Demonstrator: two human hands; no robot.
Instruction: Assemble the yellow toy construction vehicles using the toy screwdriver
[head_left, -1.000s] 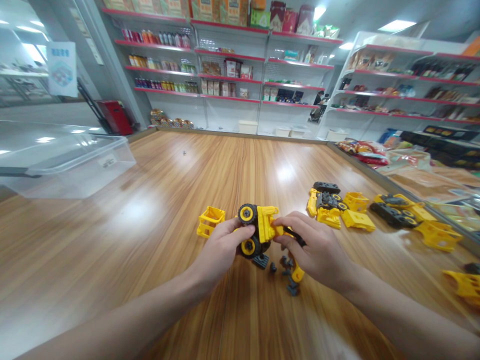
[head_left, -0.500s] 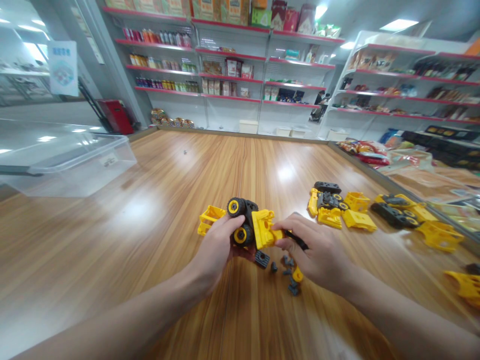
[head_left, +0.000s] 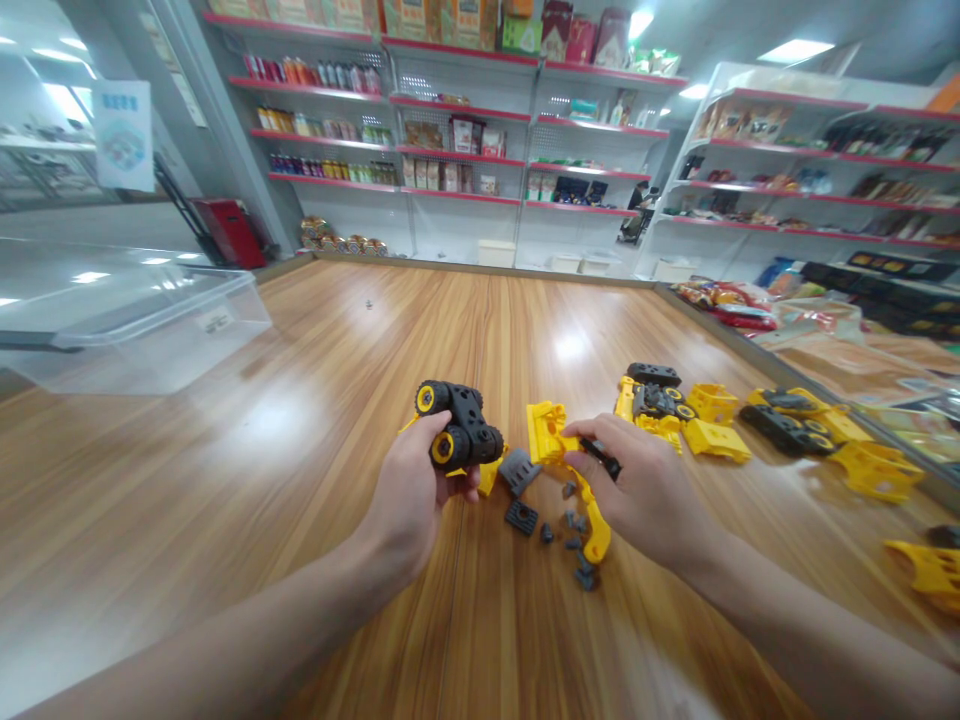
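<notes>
My left hand (head_left: 409, 485) is closed around a black toy truck chassis (head_left: 471, 420) with yellow-hubbed wheels, held above the table. Between the thumb and fingers of my right hand (head_left: 645, 490) is a yellow toy vehicle part (head_left: 544, 432), apart from the chassis. A slim black piece (head_left: 601, 460) also sticks out of that hand; its kind is unclear. Below lie a grey curved part (head_left: 519, 470), a ribbed grey plate (head_left: 521, 517), a curved yellow arm (head_left: 598, 535) and several small grey pegs (head_left: 585, 572). Yellow pieces behind my left hand are mostly hidden.
More yellow and black toy vehicle parts (head_left: 716, 440) lie to the right, with a black-tracked toy vehicle (head_left: 787, 428) beyond them. A clear plastic bin (head_left: 172, 330) stands at the left. Stocked shelves (head_left: 465, 150) rise behind the wooden table (head_left: 315, 600).
The chassis has moved left and turned in my left hand, away from the yellow part in my right. The grey curved part and more of the yellow arm now show on the table.
</notes>
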